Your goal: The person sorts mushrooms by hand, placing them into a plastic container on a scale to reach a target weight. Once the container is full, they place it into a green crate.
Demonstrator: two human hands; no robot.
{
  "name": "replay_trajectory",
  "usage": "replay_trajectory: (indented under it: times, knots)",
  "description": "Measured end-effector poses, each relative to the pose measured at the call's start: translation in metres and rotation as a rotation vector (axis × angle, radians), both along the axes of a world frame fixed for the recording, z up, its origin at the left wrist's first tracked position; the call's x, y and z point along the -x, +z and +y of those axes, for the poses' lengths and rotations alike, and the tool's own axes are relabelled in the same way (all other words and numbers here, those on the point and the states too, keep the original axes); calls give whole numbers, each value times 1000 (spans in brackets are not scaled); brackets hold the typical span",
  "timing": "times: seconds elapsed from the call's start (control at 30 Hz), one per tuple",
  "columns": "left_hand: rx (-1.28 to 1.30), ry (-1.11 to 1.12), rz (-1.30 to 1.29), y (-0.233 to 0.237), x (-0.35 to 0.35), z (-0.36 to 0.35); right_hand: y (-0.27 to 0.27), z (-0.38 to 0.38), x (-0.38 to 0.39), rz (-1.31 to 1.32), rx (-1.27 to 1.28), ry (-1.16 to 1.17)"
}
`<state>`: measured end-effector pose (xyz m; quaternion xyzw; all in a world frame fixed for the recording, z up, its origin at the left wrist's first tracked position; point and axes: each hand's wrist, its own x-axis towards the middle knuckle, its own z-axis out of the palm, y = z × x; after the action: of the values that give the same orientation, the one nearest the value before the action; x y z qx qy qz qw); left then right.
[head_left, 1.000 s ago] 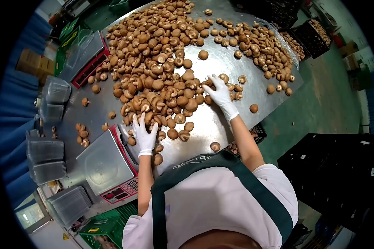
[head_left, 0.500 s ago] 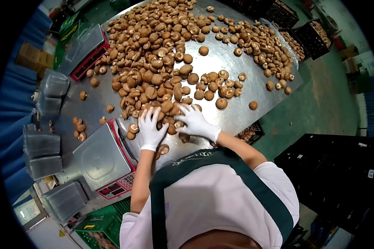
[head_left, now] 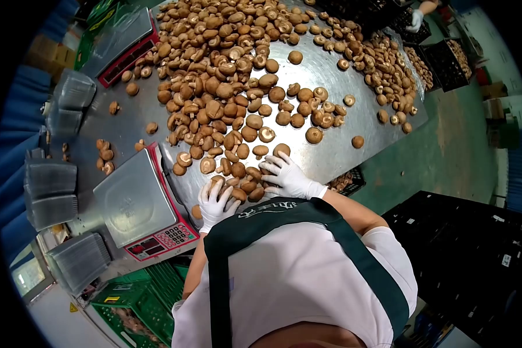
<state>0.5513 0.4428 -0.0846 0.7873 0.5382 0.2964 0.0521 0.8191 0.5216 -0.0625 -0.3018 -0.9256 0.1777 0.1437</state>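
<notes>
A big heap of brown mushrooms (head_left: 226, 69) covers a shiny metal table (head_left: 325, 156). My left hand (head_left: 216, 203), in a white glove, lies with fingers spread on mushrooms at the table's near edge, right of a scale. My right hand (head_left: 287, 177), also gloved, rests with fingers apart against the small cluster of mushrooms (head_left: 243, 180) between both hands. Neither hand clearly grips a mushroom; the palms hide what lies beneath.
A red-trimmed scale (head_left: 138, 203) stands to my left, a second scale (head_left: 119, 43) at the far left. Stacks of clear plastic trays (head_left: 49, 191) line the left side. Black crates (head_left: 441, 58) of mushrooms stand far right, where another person's gloved hand (head_left: 414, 20) reaches.
Both hands have drawn back toward my body, dragging a small cluster of mushrooms to the table's near edge. My right hand came in from the middle of the heap.
</notes>
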Motion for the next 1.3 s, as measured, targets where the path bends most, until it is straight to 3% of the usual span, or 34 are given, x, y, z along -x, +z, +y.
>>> replay_trajectory:
  times: [0.13, 0.23, 0.37, 0.43, 0.5, 0.6, 0.7, 0.83, 0.9, 1.0, 1.1, 1.17, 1.23, 1.3]
  knots:
    - [209, 381, 11, 0, 4, 22, -22, 38, -6, 2, -191, -185]
    - [277, 580, 45, 5, 2, 48, -13, 70, -6, 30, -157, -398]
    - [178, 590, -172, -16, 9, 68, -9, 104, -3, 181, -155, -525]
    - [137, 625, -481, -23, 13, 72, -10, 117, 5, 207, -138, -588]
    - [112, 613, -509, -24, 14, 68, -12, 121, 16, 232, -118, -656]
    - [182, 423, -158, -14, 11, 57, -6, 114, 37, -38, -67, -495]
    - [219, 344, -36, -6, -1, 42, 16, 83, 57, -155, -126, -167]
    - [224, 201, 32, 9, -12, 24, -1, 32, 76, -251, -189, 31]
    - [184, 176, 34, 10, -6, 20, 1, 20, 67, -69, -39, -64]
    - [75, 218, -56, 0, 0, 16, -7, 21, 39, 42, -47, -52]
    - [35, 315, -225, -13, 6, 28, 3, 25, 8, 152, -14, -161]
    - [76, 428, -258, -11, 1, 40, 22, 28, -16, 307, 87, -350]
    - [60, 406, -258, -2, -4, 53, 17, 36, -46, 450, -25, -667]
    - [56, 365, -93, 13, -17, 61, 41, 43, -80, 469, -36, -952]
